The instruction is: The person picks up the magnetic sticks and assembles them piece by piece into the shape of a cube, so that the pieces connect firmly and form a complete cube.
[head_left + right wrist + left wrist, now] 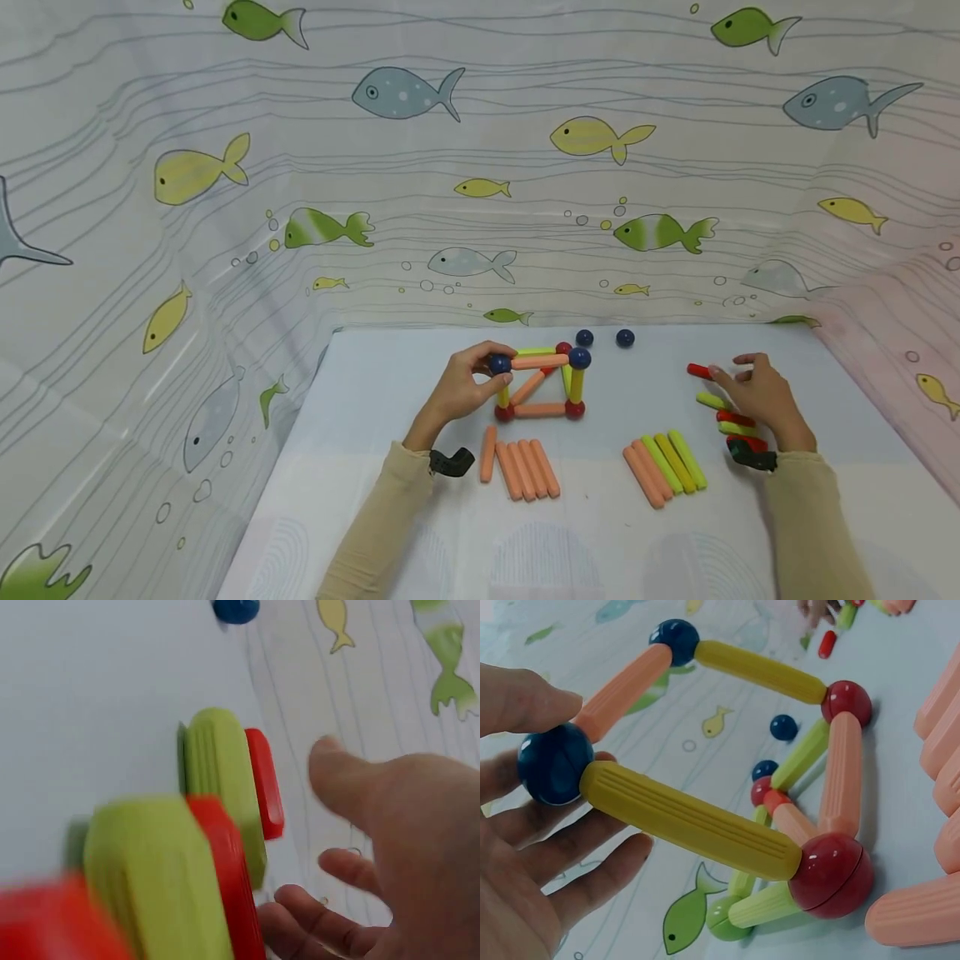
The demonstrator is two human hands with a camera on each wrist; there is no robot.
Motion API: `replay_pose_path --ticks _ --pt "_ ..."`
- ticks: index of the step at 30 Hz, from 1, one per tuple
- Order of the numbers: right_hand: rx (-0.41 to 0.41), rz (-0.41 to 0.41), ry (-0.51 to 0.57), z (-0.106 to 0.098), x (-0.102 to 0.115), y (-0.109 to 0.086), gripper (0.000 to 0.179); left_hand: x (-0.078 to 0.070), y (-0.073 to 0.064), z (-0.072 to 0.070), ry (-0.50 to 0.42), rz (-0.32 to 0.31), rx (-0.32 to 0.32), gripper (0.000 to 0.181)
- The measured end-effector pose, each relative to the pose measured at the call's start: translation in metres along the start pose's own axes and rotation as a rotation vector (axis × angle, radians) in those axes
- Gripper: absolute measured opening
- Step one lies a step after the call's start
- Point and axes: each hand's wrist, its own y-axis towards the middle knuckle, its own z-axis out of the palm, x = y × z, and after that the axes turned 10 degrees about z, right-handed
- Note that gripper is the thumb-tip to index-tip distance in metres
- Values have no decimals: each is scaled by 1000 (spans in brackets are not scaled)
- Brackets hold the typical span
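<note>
My left hand (467, 385) pinches a blue ball (555, 763) at the upper corner of a box-like frame of rods and balls. Its thumb lies over the ball, with the other fingers behind. Two yellow rods (690, 819) stand upright between blue balls above and red balls (831, 874) below; a pink rod (540, 362) joins the two blue balls. Further back in the frame are lime rods and a green ball (729, 918). On the right, my right hand (759, 398) hovers with thumb and fingers apart beside a red rod (264, 784) and lime rods (223, 780).
Two loose blue balls (625, 338) lie behind the frame. Several pink rods (528, 470) are lined up in front of it. A row of pink, lime and yellow rods (663, 468) lies right of centre. Fish-patterned cloth (480, 233) rises behind and beside the white table (360, 400).
</note>
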Motion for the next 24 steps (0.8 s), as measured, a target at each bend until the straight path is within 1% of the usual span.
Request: replay_pose_path --ticks 2,4,6,8,13,16,18,20,22,24 --pt "-15 -35 -14 4 3 6 77 1 0 0 -1 -8 6 33" --pt "-16 -90 -54 7 4 10 62 1 -1 0 1 -19 14 32" --pt "10 -126 -71 8 5 13 48 1 -1 0 4 -25 17 33" --pt "45 -151 -79 6 4 13 39 1 0 -1 7 -29 18 33" --pt "160 -207 -109 -6 1 5 35 -2 0 0 -1 -19 13 33" --pt "178 -212 -116 -10 -1 0 36 -2 -1 0 -9 -19 14 33" --pt "151 -209 -110 -10 1 -1 36 -1 -2 -1 -12 -21 17 34" --pt "89 -226 -90 -8 8 -3 36 0 -3 -2 -10 -27 24 35" --pt "19 -262 -46 -5 23 -9 36 0 -3 -3 -5 -32 30 37" --pt "-27 -325 13 1 45 -17 35 -2 -3 -6 -4 -38 29 40"
